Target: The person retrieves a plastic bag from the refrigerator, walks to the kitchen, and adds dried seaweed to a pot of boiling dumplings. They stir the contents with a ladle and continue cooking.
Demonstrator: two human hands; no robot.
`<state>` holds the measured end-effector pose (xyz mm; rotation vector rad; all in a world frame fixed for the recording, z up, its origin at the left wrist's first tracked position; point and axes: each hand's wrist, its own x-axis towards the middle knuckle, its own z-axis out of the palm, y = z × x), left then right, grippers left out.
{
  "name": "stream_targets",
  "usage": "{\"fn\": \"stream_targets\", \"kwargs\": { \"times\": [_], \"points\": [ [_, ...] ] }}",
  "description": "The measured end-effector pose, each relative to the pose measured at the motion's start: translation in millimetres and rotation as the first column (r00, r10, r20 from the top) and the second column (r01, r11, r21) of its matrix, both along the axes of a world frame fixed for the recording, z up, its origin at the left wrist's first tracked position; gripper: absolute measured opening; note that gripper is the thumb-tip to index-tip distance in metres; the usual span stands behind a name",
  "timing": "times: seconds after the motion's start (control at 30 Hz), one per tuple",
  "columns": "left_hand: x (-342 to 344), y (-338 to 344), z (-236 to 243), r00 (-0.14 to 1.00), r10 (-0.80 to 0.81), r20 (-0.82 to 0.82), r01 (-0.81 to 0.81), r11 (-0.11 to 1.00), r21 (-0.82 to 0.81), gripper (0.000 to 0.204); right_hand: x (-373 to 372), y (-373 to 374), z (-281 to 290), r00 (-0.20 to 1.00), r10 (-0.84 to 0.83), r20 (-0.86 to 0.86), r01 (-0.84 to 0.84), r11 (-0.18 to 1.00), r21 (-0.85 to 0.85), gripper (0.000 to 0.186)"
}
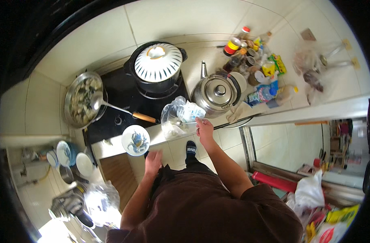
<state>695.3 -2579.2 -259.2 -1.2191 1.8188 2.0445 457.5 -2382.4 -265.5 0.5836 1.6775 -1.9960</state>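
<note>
Seen from beside the cooking counter: a black glass gas hob [116,87] is set into the pale worktop. To its right, against the tiled wall, stands a mixed cluster of sauce bottles and lidded jars [249,65]. A round black pot [158,86] sits on the hob's rear right, covered by a white domed lid with dark radiating stripes [158,67]. At the hob's left is a wide, shallow steel pan [89,75] containing pieces of food in liquid. A rounded stainless-steel kettle with a black handle [213,97] stands just right of the hob. A steel ladle with a wooden grip [124,109] rests its bowl end in the pan, its handle lying across the hob.

Near the front edge lies a crumpled clear plastic bag [168,115] with whitish contents. To its left is a round white bowl with blue decoration inside [135,140]. A white and pale-blue packet [191,111] lies at the bag's right side; whether inside it, I cannot tell.

The right hand [204,128] pinches a thin metal utensil [188,122], pointing leftward into the bag's outline. The left hand [153,162], blurred, is just below and right of the bowl; I cannot tell its grip.
</note>
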Motion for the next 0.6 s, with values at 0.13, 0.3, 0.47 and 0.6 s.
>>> {"fn": "stream_targets", "kwargs": {
  "times": [0.13, 0.3, 0.47, 0.6],
  "points": [
    [-135.0, 56.3, 40.4, 0.839, 0.432, 0.331, -0.456, 0.890, -0.006, 0.088, 2.1, -7.0, -21.8, 0.788, 0.211, -0.579, -0.183, 0.977, 0.108, 0.018],
    [-151.6, 75.3, -39.5, 0.831, 0.527, 0.179, -0.479, 0.841, -0.253, 0.065, -3.6, -2.9, 8.8, 0.658, 0.618, -0.432, -0.516, 0.787, 0.339, 0.025],
    [-130.3, 75.1, -90.9, 0.826, 0.547, -0.135, -0.562, 0.783, -0.264, 0.031, -14.6, 6.8, 22.3, 0.537, 0.690, -0.486, -0.546, 0.723, 0.423, 0.026],
    [-133.1, 79.7, -81.1, 0.776, 0.591, -0.223, -0.627, 0.760, -0.171, 0.024, -16.4, 3.0, 6.4, 0.670, 0.614, -0.417, -0.571, 0.785, 0.240, 0.027]
  ]
}}
